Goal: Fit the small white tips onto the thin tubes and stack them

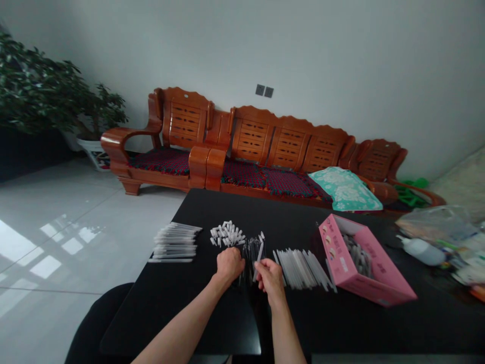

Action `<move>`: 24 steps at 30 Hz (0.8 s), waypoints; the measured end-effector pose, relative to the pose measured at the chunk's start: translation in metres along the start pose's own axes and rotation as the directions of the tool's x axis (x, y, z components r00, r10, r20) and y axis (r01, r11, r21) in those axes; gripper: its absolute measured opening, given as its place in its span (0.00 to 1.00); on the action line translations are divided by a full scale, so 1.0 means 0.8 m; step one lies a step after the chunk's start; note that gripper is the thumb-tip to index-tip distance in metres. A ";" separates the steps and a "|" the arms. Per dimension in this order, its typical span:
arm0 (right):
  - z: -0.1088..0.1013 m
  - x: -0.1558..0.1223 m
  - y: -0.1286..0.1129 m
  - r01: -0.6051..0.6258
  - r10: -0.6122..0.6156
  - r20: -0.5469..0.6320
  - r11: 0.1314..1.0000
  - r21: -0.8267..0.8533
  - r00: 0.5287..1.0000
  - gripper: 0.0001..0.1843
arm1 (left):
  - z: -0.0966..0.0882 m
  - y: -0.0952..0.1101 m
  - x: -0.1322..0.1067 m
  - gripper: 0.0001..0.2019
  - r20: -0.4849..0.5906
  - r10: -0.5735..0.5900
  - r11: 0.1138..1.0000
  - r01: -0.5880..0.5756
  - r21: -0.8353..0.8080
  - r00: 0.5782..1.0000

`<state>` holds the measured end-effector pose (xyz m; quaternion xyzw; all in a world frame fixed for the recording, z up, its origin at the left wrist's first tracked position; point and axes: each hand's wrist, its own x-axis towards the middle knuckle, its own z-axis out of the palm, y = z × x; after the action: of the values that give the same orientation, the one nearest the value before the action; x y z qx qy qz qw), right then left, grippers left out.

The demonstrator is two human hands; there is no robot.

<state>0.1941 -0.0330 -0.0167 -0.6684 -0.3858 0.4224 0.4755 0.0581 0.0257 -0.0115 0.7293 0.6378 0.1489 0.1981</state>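
Observation:
My right hand (271, 280) pinches a slim whitish pen barrel (260, 253), tilted upright, with a small white piece at its top. Just left of it, my left hand (230, 264) is curled closed with its fingertips turned away, so what it grips, if anything, is hidden. Between and beyond the hands lies a bunch of thin dark sticks like pen refills (250, 247). A heap of short white caps (227, 233) sits beyond my left hand. Right of my right hand, a row of pale translucent barrels (301, 269) lies side by side.
Finished-looking white pens with dark tips (176, 242) lie stacked at the table's left edge. A pink box (379, 283) of grey pieces stands on the right of the black table (182, 313). Beyond are a white bottle (422, 250), plastic bags and a wooden sofa (253, 136).

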 end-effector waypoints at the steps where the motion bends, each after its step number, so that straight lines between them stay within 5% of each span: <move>1: 0.000 0.000 -0.001 -0.005 0.005 -0.004 0.999 0.031 1.000 0.14 | -0.004 -0.001 -0.001 0.09 -0.031 0.010 0.999 -0.011 -0.037 0.999; 4: 0.001 0.000 -0.004 0.009 -0.007 -0.013 0.982 0.187 1.000 0.16 | -0.020 -0.009 -0.007 0.10 -0.112 0.073 0.962 -0.099 -0.255 0.991; 9: 0.014 0.006 -0.028 0.056 -0.071 0.020 0.904 0.425 0.997 0.16 | -0.042 -0.026 -0.027 0.12 -0.041 0.118 0.677 -0.111 -0.727 0.992; 16: 0.052 0.031 -0.070 0.135 -0.165 0.004 0.821 0.554 0.986 0.16 | -0.055 -0.054 -0.051 0.13 -0.149 0.155 0.652 -0.214 -0.727 0.977; 24: 0.062 0.042 -0.070 0.150 -0.155 -0.038 0.822 0.550 0.987 0.15 | -0.059 -0.069 -0.057 0.15 -0.159 0.221 0.650 -0.267 -0.712 0.962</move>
<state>0.1531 0.0275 0.0209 -0.4687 -0.3019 0.4789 0.6781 -0.0184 -0.0085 0.0054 0.6650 0.4276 0.4357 0.4303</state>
